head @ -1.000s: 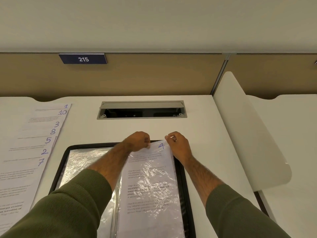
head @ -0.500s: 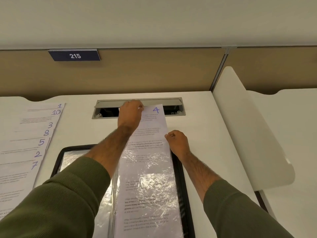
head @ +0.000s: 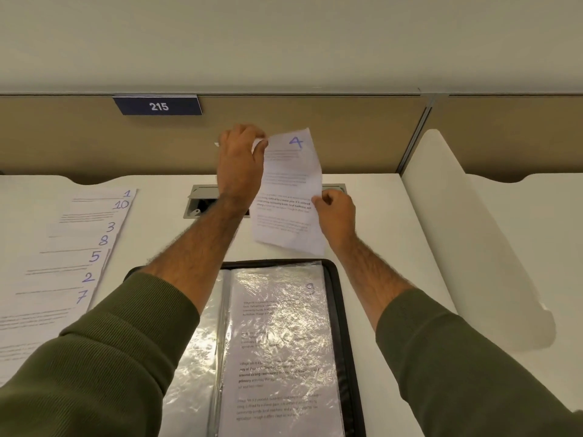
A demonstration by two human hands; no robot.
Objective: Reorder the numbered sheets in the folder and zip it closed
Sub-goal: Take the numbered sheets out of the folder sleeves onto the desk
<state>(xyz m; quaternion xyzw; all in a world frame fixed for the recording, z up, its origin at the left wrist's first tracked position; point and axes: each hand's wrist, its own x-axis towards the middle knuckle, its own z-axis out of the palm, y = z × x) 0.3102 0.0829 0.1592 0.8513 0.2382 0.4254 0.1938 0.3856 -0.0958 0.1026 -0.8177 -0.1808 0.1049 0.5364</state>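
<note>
A white sheet numbered 4 (head: 288, 197) hangs in the air above the desk, clear of the folder. My left hand (head: 241, 162) pinches its top left corner, and my right hand (head: 334, 216) pinches its right edge lower down. Below them lies the open black zip folder (head: 342, 310) with shiny plastic sleeves. The right sleeve holds a sheet numbered 9 (head: 277, 342). On the left of the desk several loose numbered sheets (head: 79, 247) lie fanned out, showing 1, 10, 3, 8, 5, 2 and 7.
A cable slot (head: 202, 200) is set into the white desk (head: 378, 234) behind the folder. A white divider panel (head: 473, 241) stands on the right. A brown partition with a plate reading 215 (head: 157, 106) closes off the back.
Sheet 4 has been drawn fully out of the right sleeve and lifted up and away. My right hand moved from the sleeve's top edge to the sheet's right edge. Sheet 9 now shows.
</note>
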